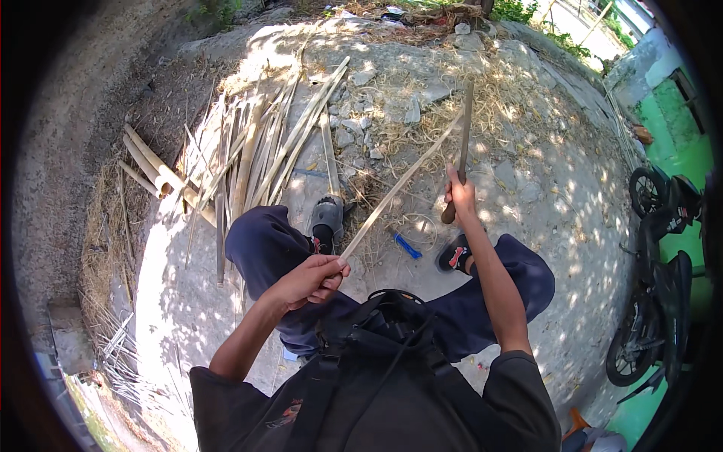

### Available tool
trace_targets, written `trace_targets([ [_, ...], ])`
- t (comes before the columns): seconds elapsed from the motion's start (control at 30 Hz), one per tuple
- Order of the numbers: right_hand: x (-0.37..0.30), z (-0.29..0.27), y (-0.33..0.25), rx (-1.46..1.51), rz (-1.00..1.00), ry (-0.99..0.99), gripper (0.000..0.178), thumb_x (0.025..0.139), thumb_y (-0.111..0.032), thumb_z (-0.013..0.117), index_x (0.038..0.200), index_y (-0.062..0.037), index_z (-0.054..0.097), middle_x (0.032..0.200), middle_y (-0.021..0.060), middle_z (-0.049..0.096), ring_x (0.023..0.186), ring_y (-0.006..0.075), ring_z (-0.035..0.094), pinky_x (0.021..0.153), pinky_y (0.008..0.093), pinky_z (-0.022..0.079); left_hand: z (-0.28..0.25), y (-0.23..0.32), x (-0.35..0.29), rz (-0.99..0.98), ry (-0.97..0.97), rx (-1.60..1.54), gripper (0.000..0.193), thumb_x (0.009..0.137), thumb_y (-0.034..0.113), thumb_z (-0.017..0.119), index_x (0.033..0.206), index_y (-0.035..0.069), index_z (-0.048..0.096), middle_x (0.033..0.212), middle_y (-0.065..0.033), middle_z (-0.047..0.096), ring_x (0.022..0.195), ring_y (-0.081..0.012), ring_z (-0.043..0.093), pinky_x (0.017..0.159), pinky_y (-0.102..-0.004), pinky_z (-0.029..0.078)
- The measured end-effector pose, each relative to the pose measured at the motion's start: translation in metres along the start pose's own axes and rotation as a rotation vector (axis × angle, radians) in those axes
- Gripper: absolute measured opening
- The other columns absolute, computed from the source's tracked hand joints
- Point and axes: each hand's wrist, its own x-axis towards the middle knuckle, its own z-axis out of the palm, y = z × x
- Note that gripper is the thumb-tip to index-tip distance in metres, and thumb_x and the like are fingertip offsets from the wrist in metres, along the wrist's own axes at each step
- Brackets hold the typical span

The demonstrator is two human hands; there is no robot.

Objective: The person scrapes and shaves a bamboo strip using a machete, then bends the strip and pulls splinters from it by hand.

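A long pale bamboo strip (pixel 399 190) is pinched at its near end by my left hand (pixel 310 283), its fingers closed, in front of my left knee. From there the strip slants away up and to the right. My right hand (pixel 462 199) is wrapped around the handle of a machete (pixel 467 124), whose long dark blade points away from me. The strip's far end meets or passes beside the blade; I cannot tell whether they touch. A small blue object (pixel 407 245) lies on the ground between my shoes.
Split bamboo strips (pixel 256 139) are heaped at the far left, beside thicker bamboo poles (pixel 154 162). Curly shavings (pixel 422 135) and stones (pixel 346 135) litter the concrete ground ahead. Motorcycles (pixel 651 301) stand along the right, by a green wall (pixel 674 120).
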Motion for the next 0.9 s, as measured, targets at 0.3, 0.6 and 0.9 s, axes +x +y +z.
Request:
trace_targets([
  [0.3,-0.061,0.001,-0.030,0.148,0.075,-0.098,0.053,0.103,-0.051,0.056,0.082,-0.0029,0.058,0.063,0.0030,0.057,0.048,0.0111,0.051,0.046,0.0283,0.040,-0.010,-0.026,0.106,-0.010,-0.021,-0.066,0.031,0.113,0.023,0.045,0.124,-0.004,0.056,0.086,0.0015,0.058,0.066,-0.0077,0.054,0.063,-0.0250,0.053],
  [0.6,-0.116,0.010,0.035,-0.554,-0.302,-0.311,0.061,0.101,-0.055,0.060,0.083,0.0026,0.062,0.059,0.0159,0.050,0.054,0.0260,0.046,0.057,0.0448,0.040,-0.016,-0.074,0.176,-0.062,-0.073,-0.434,0.030,0.115,0.032,0.036,0.114,0.006,0.049,0.069,0.0068,0.028,0.052,-0.0062,0.026,0.044,-0.0243,0.026],
  [0.9,-0.116,0.016,0.048,-0.767,-0.233,-0.455,0.064,0.099,-0.062,0.058,0.090,-0.0002,0.068,0.061,0.0201,0.060,0.062,0.0413,0.064,0.062,0.0503,0.049,-0.023,-0.089,0.191,-0.159,-0.127,-0.495,0.036,0.115,0.043,0.036,0.090,0.016,0.043,0.062,0.0098,0.024,0.043,-0.0044,0.017,0.039,-0.0250,0.014],
])
